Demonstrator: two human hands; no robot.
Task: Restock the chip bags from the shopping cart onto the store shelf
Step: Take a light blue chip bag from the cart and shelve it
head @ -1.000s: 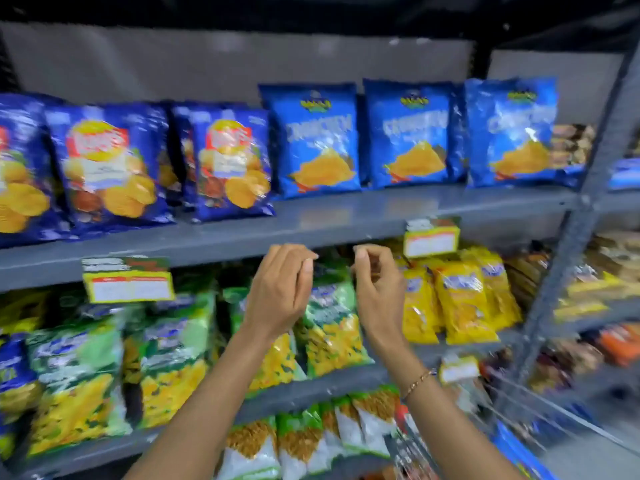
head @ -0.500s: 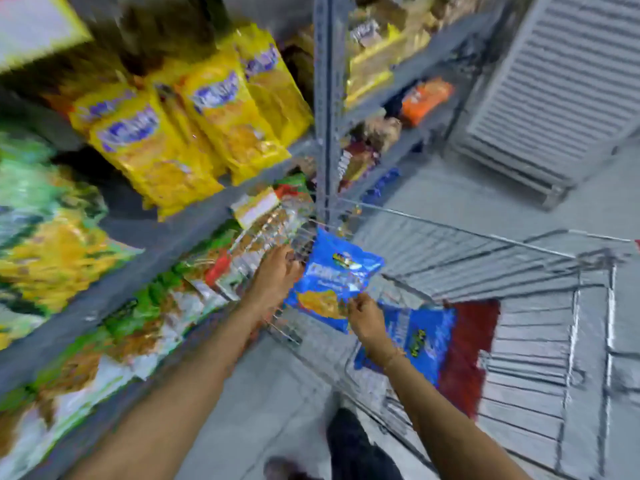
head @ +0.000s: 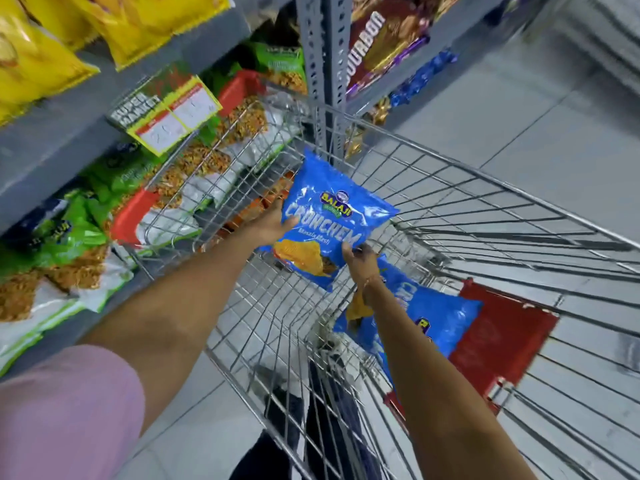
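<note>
Since half a second ago the glossy blue chip bag sits higher above the wire shopping cart, left hand and right hand both clamped on its crinkled edges. Another blue bag lies near right inside, beside the grey metal shelf.

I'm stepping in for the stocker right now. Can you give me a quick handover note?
Left hand and right hand both grip one blue chip bag, held above the shopping cart.
A second blue bag lies in the cart beside a red pack.
Done: this bag is picked up.
Left: place it on the store shelf, then the other blue bag. Its slot is out of view.
</note>
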